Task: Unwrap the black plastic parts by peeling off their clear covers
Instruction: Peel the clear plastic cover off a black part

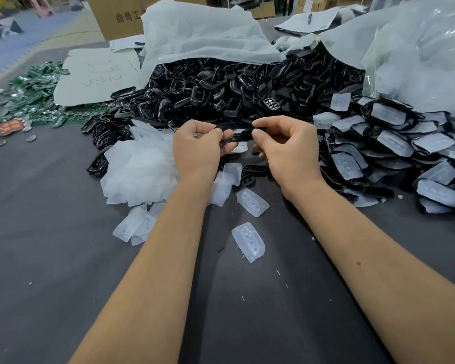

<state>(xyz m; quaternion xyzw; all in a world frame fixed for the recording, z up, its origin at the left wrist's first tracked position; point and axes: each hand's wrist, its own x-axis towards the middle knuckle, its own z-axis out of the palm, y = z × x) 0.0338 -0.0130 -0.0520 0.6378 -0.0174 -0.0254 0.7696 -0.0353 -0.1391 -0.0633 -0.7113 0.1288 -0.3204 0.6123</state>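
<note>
From the head view, both hands meet above a dark grey, matte table (50,245). The left hand (197,148) and the right hand (286,145) each curl thumb and fingers round the ends of one thin, glossy black plastic part (241,136), held edge-on between them; a bit of clear cover (239,147) seems to hang beneath it, though it is partly hidden. Beyond the hands, a heap of bare black parts (221,88) spills from a wrinkled white bag (202,32). To the right lie wrapped parts (394,143), black rims under milky film. Near the left wrist sits a frosted pile of peeled covers (139,169), and single dimpled, rounded covers (248,241) lie nearer. Far left, green circuit boards (34,98) are scattered beside a cardboard sheet (97,74).
</note>
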